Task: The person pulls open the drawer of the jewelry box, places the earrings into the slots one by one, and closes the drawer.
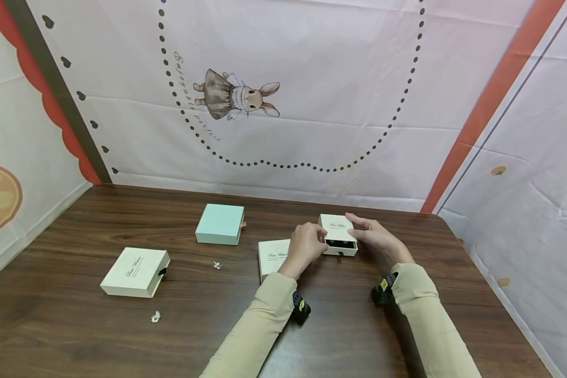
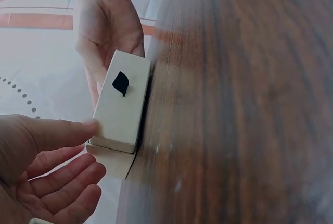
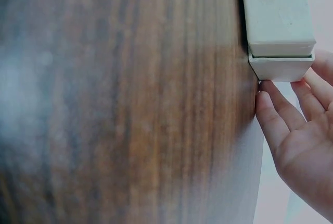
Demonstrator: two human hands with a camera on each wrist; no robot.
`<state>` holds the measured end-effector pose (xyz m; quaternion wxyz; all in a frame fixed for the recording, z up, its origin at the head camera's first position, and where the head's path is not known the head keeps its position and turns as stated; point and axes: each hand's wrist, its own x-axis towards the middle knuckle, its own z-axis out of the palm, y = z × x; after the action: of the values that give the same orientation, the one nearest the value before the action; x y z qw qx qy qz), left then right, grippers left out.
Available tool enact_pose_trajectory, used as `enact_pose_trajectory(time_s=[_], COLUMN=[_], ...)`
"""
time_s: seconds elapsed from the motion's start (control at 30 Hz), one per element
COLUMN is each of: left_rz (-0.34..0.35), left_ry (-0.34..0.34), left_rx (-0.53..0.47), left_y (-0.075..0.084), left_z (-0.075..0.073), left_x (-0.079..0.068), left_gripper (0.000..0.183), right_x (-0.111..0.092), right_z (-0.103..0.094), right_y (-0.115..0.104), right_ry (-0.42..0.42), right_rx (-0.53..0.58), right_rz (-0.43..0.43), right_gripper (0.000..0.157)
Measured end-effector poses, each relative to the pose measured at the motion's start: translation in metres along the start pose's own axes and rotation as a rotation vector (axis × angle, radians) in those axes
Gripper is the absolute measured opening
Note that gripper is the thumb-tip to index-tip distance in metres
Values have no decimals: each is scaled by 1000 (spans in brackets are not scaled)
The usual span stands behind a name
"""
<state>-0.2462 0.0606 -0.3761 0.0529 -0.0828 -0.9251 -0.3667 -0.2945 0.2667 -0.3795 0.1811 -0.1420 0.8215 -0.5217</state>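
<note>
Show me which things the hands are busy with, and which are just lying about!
In the job:
partly open white box
left hand
right hand

Seemingly just lying about:
mint box
left white box
middle white box
far silvery trinket
near silvery trinket

In the head view, a creased, matt cloth backdrop [image 1: 321,63] is seen at twelve o'clock. Dark wood grain with a soft sheen is shown by the tabletop [image 1: 340,336] at six. Smooth, matt card is suggested by the drawer box [image 1: 335,227] at four and the mint drawer box [image 1: 220,220] at eight; silvery metal is shown by the trinkets [image 1: 156,317] past seven.
</note>
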Motion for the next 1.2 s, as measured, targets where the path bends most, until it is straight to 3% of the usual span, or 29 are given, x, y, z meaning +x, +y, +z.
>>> enact_pose_trajectory(time_s=[0.53, 0.8, 1.03, 1.2], left_rz=[12, 6, 13, 15], left_ry=[92, 81, 78, 71], left_rx=[57, 47, 41, 28], left_y=[2, 3, 1, -3], left_z=[5, 3, -10, -20], left_x=[6, 3, 1, 1], left_gripper=[14, 17, 18, 17], right_x=[-1, -1, 0, 3], right_z=[-1, 2, 9, 19], right_y=[1, -2, -19, -34], right_ry=[9, 19, 156, 182], right_rx=[-45, -38, -116, -173], right_rz=[-11, 1, -9, -36], right_gripper=[60, 60, 54, 51])
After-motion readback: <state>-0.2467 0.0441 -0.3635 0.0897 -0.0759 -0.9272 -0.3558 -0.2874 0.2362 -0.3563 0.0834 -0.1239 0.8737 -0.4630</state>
